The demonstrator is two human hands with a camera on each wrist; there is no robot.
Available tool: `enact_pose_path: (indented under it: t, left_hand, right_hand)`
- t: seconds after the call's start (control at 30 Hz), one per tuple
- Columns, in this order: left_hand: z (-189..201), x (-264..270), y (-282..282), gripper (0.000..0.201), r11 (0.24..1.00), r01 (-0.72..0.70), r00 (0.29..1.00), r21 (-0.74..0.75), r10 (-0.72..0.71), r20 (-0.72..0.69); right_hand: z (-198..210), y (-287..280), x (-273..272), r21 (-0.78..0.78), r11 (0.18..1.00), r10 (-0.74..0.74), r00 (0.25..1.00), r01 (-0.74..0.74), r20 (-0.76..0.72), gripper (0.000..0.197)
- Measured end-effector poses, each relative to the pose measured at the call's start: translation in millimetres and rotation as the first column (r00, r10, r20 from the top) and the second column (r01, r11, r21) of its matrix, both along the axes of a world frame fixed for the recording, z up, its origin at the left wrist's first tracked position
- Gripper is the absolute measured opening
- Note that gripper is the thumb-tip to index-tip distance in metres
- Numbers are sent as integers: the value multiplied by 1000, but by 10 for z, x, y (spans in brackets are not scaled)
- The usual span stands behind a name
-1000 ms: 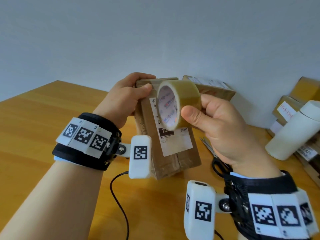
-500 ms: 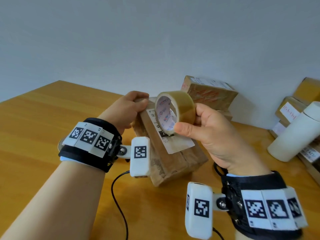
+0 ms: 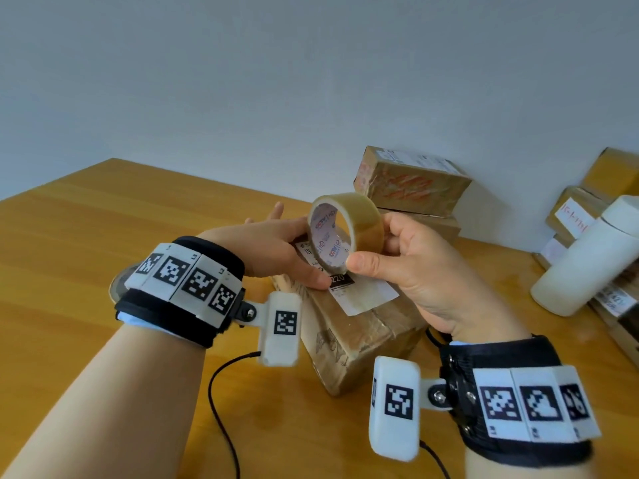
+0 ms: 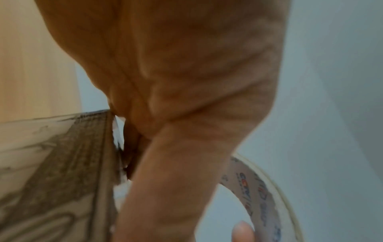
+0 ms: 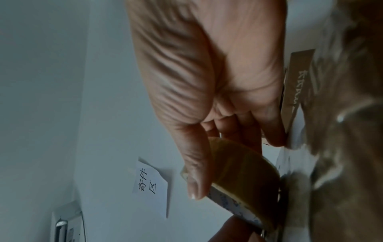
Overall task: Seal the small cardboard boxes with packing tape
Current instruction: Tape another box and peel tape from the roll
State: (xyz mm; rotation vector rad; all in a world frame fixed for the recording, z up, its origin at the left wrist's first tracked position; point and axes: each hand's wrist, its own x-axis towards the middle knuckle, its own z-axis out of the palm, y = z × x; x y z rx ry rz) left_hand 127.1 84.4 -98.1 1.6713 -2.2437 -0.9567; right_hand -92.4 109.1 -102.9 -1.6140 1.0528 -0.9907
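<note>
With the right hand (image 3: 432, 281) pinching the packing tape roll (image 3: 349, 233) above the labelled cardboard box (image 3: 359, 326) on the table (image 3: 86, 243) – left hand (image 3: 273, 250) resting open-fingered on it – the tilted box could slip once tape pulls.

A plain pale grey-white wall (image 3: 311, 81) fills the upper field behind the grip, evenly and softly lit. Below it runs a honey-coloured wooden table (image 3: 69, 243), grain visible, its left corner reaching far left of the grip. In the right wrist view a white paper notice (image 5: 150, 186) with black handwritten characters is fixed to the wall, and a white fitting (image 5: 66, 224) sits on the wall near it.
</note>
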Motion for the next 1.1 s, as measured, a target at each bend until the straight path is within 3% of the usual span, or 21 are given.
enact_pose_path:
  t: [0.1,0.2,0.3,0.47,0.73,0.83,1.1]
  left_hand:
    - [10,-13,3,78,1000,-15,1000,9,15,-22]
    - [-17,-17,-23,72,998,-55,996,8,56,-71]
    - [-72,-2,-81,74,993,-114,989,1,113,-99]
    - [-86,-15,-87,53,994,-102,957,29,106,-271]
    - [-107,-48,-59,87,992,-104,899,67,123,-421]
    - [-131,-51,-69,93,991,-109,901,81,133,-412]
    - [-87,-62,-79,63,990,-109,936,88,132,-328]
  right_hand:
    - [35,8,-29,-3,1000,-24,995,24,-96,64]
    - [31,9,-23,-24,999,-46,980,42,-195,47]
    - [-20,-14,0,-45,996,-86,973,78,-215,32]
    - [-58,-48,10,-54,994,-102,969,92,-225,32]
    - [-80,-58,41,-64,993,-108,963,96,-246,29]
    - [-84,-57,54,-68,992,-117,964,103,-239,29]
    - [-8,-17,18,-43,996,-79,984,73,-158,31]
